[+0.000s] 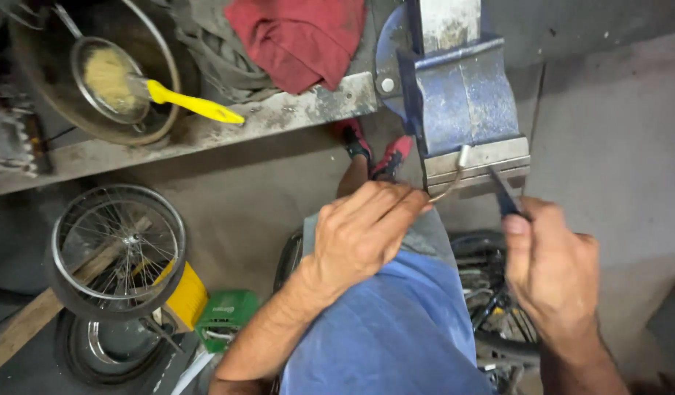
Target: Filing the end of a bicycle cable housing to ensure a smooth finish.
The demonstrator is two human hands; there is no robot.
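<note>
A blue bench vise [462,95] juts from the workbench edge, its steel jaws clamped on a short metal piece [463,155]. A thin curved wire [447,192] runs from that piece toward my left hand [363,234], whose fingertips pinch the wire's end just below and left of the jaws. My right hand [549,267] grips a dark slim tool [504,196] pointing up at the jaw face.
The workbench [206,132] carries a metal basin with a yellow-handled strainer [125,84], grey rags and a red cloth [301,36]. On the floor at left stand a bicycle wheel [118,249], a yellow object and a green box [226,313]. Bicycle parts lie lower right.
</note>
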